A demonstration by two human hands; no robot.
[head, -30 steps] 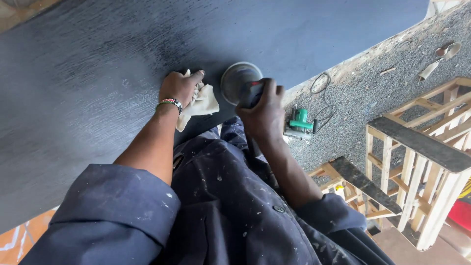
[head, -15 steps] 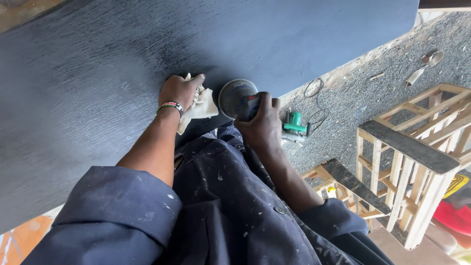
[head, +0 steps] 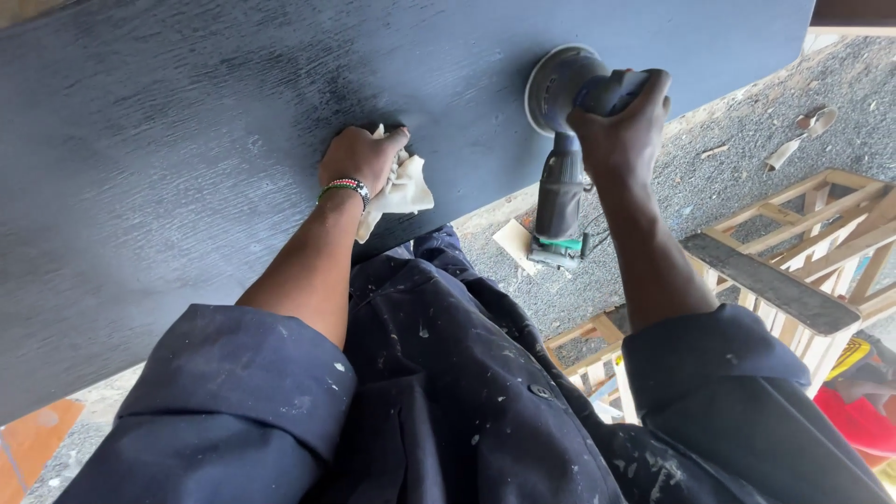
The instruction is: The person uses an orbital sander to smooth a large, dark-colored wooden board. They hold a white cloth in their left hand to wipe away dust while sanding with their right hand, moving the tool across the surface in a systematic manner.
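Your right hand (head: 623,117) is wrapping tightly around the head of a grey orbital sander (head: 564,121), whose round pad is lying flat on the dark-painted wooden panel (head: 187,140) near its front edge. Your left hand (head: 362,155) is pressing a crumpled pale cloth (head: 403,189) onto the panel, to the left of the sander and well apart from it, fingers curled over the cloth.

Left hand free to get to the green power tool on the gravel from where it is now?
Probably not. The left hand presses a cloth on the dark board; the green power tool lies on the ground past the board's edge, with the sander and right hand between.
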